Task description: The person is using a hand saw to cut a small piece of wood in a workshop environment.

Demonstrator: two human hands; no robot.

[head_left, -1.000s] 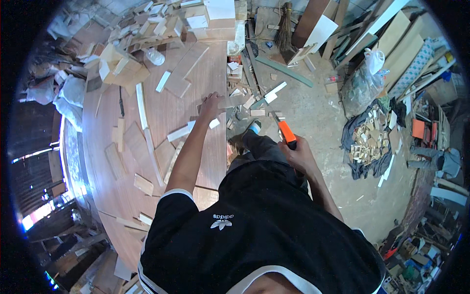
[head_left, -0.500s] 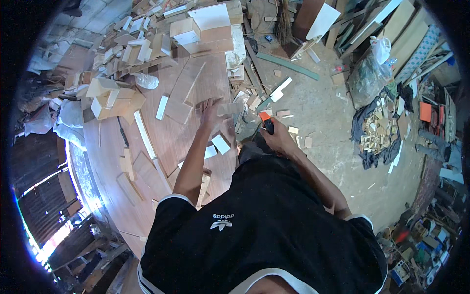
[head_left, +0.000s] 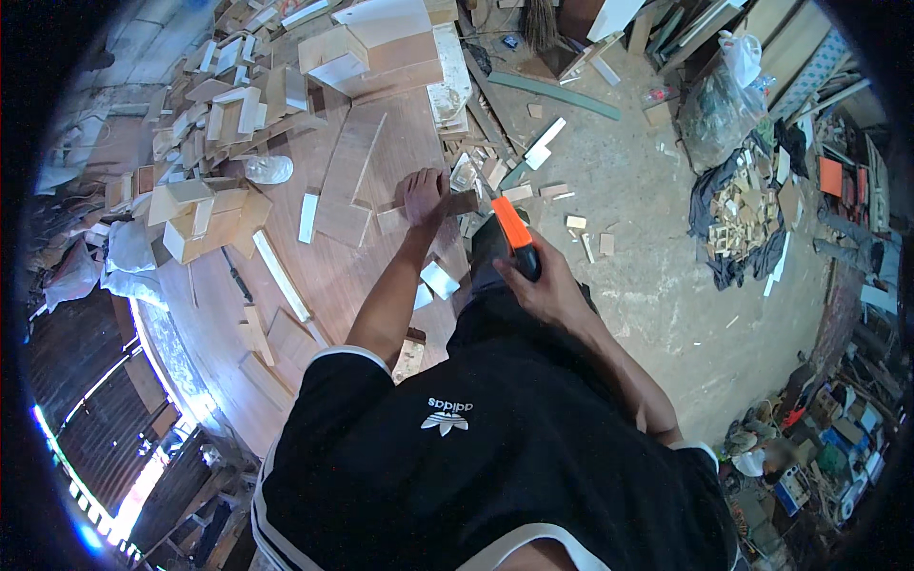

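My right hand (head_left: 552, 290) is wrapped round the black grip of a handsaw (head_left: 512, 221) with an orange and black handle. Its thin blade points away from me past the table edge and is hard to make out. My left hand (head_left: 426, 195), fingers curled, presses a short wooden strip (head_left: 464, 202) down on the brown tabletop (head_left: 367, 276). One end of that strip sticks out at the table's right edge, close to the saw. Nearer my body, a small white-faced block (head_left: 440, 280) lies by the edge.
Open wooden boxes (head_left: 214, 219) and a larger box (head_left: 371, 52) stand on the table beside heaped offcuts. On the floor to the right are scattered scraps, a green strip (head_left: 557, 93), a clear bag (head_left: 719, 124) and a cloth of wood pieces (head_left: 741, 224). A person (head_left: 757, 457) is at lower right.
My right hand has raised the saw, so more of its orange handle shows. The left hand has shifted right, its fingers now closed over the wooden strip. The view has tilted slightly.
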